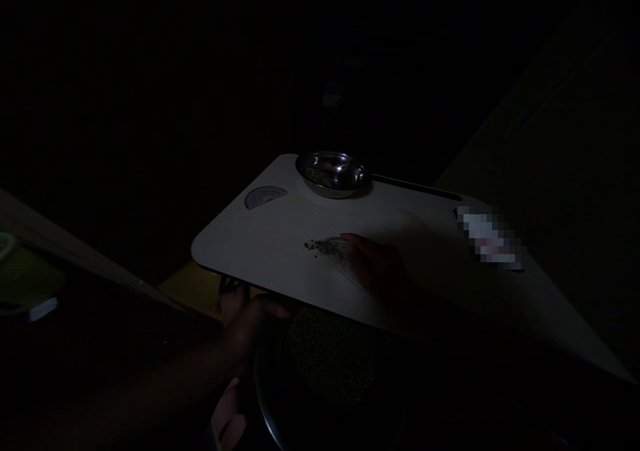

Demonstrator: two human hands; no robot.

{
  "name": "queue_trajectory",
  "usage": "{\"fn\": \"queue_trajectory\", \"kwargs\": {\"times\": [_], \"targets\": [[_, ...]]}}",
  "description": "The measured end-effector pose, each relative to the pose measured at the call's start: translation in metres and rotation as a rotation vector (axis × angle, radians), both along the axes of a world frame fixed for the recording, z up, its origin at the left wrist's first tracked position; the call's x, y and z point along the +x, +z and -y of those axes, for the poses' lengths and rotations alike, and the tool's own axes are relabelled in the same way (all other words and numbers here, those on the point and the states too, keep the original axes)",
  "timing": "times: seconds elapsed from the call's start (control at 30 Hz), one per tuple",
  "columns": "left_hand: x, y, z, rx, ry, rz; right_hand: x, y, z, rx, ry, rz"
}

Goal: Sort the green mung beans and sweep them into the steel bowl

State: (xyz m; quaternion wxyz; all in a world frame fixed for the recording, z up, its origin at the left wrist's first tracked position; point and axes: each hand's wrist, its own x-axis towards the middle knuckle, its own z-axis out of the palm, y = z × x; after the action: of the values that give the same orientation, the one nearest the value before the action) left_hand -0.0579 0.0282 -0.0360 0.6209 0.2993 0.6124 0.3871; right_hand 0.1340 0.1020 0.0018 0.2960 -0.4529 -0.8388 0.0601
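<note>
The room is dim. A white lap board (270, 241) lies tilted across the view, and my left hand (255, 327) grips its front edge from below. My right hand (375, 264) rests on a clear semicircular protractor (337, 254), fingers on its curved side. A small heap of green mung beans (314, 245) lies on the board at the protractor's left end. Farther back, a small steel bowl (333, 174) holds a few beans. A large dark metal bowl (265, 391) full of beans (330, 354) sits under the board's front edge.
A second protractor (266, 197) lies near the board's back left edge. A dark slot (415, 187) runs along the back edge. A pixelated white object (487, 237) lies at the right. A green item (23, 277) sits at far left, and a yellow surface (193, 289) shows below the board.
</note>
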Motion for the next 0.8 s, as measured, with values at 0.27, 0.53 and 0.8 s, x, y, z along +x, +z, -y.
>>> {"fn": "queue_trajectory", "kwargs": {"times": [0.27, 0.53, 0.8], "targets": [[0.005, 0.011, -0.001, -0.053, -0.009, -0.018, -0.001, -0.002, -0.006, 0.014, -0.018, 0.02], [-0.001, 0.014, 0.0, -0.05, -0.061, 0.02, -0.002, 0.002, -0.001, 0.038, 0.007, 0.017], [0.004, 0.019, 0.002, -0.043, -0.046, 0.02, -0.004, -0.003, -0.007, 0.056, -0.013, 0.017]]}}
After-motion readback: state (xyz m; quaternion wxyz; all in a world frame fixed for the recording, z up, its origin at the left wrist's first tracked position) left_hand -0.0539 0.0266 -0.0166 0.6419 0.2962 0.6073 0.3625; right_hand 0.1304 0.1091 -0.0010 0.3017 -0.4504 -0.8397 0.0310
